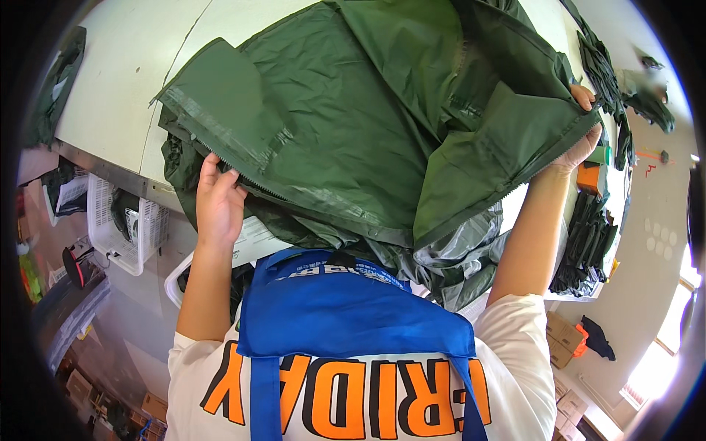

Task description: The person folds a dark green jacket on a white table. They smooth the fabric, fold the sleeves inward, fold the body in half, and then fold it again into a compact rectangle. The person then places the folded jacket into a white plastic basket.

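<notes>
A dark green rain jacket (331, 125) lies spread over the white table, its zipped front edge turned toward me. My left hand (221, 200) pinches the zipper edge (254, 176) at the left, thumb and fingers closed on the cloth. Over at the right, my right hand (581, 140) grips the other end of the zipper edge, with the cloth between its fingers. Between my hands the edge sags toward my blue apron (353, 309). A shiny grey-green lining (463, 253) bunches below the edge, close to my body.
White plastic baskets (125, 228) stand below the table's left edge. Folded dark garments (588, 242) are stacked at the right, beside an orange box (590, 178). More dark cloth lies along the table's far right (603, 66). Cardboard boxes (562, 338) sit on the floor at right.
</notes>
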Demonstrator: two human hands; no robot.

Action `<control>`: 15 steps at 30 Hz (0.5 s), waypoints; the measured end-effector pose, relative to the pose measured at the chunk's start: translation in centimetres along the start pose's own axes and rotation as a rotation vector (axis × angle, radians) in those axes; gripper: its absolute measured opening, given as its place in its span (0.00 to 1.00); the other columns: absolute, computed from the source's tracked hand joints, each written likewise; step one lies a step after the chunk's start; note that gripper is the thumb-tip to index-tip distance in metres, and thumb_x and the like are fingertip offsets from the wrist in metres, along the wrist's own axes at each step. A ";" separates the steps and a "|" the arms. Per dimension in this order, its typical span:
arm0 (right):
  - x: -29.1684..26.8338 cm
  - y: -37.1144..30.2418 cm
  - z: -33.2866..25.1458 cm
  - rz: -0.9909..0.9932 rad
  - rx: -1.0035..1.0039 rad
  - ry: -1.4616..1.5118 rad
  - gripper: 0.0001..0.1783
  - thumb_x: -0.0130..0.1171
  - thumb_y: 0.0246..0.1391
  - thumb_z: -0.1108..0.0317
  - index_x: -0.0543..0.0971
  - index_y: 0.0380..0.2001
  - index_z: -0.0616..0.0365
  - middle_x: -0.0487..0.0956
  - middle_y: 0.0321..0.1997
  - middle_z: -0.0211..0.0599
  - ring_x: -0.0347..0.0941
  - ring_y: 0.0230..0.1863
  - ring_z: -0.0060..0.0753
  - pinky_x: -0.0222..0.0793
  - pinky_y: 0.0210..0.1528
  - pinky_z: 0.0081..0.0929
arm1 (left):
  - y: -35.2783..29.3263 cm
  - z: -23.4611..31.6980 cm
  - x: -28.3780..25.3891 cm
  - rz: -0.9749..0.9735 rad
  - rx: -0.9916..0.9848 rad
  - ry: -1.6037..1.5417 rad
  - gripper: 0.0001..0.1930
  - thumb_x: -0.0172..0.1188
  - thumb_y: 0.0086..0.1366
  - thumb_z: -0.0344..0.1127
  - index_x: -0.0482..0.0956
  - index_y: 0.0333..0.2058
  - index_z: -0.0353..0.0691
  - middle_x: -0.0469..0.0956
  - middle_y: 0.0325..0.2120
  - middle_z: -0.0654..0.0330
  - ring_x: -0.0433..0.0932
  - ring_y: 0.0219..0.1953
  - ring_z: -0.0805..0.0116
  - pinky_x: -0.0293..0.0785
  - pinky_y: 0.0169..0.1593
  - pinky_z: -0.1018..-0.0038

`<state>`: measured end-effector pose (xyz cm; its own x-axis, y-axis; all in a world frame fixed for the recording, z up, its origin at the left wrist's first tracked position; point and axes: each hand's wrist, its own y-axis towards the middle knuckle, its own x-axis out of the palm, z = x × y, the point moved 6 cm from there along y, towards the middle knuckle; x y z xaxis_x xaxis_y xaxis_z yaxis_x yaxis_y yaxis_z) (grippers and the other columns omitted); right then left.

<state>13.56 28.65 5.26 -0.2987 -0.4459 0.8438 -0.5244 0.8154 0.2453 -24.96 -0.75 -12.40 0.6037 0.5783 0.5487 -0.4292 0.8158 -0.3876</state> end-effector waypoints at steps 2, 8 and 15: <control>0.9 0.5 1.9 -0.031 0.043 0.055 0.23 0.59 0.44 0.73 0.65 0.44 0.52 0.69 0.38 0.27 0.68 0.45 0.31 0.62 0.58 0.37 | -0.2 0.3 -0.2 -0.010 0.030 -0.002 0.21 0.51 0.63 0.24 0.64 0.55 0.39 0.72 0.51 0.57 0.70 0.55 0.62 0.66 0.58 0.61; 6.2 0.4 12.7 -0.070 0.402 -0.691 0.22 0.62 0.48 0.71 0.72 0.48 0.63 0.73 0.40 0.31 0.73 0.41 0.30 0.69 0.50 0.31 | -1.0 0.8 1.8 0.009 0.100 -0.006 0.17 0.53 0.59 0.20 0.70 0.48 0.38 0.75 0.44 0.59 0.75 0.45 0.70 0.72 0.48 0.75; 10.1 -6.1 31.6 -0.590 0.488 -1.277 0.17 0.65 0.48 0.71 0.75 0.41 0.64 0.71 0.51 0.45 0.72 0.42 0.42 0.70 0.45 0.31 | -2.5 1.9 3.5 -0.037 0.188 0.184 0.16 0.55 0.61 0.20 0.70 0.48 0.38 0.75 0.39 0.65 0.71 0.35 0.83 0.68 0.37 0.84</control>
<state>-11.47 7.54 -2.76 -0.2979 -0.8843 -0.3596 -0.9472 0.3205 -0.0035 -23.07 -0.81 -8.07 0.7262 0.5525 0.4092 -0.5113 0.8319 -0.2159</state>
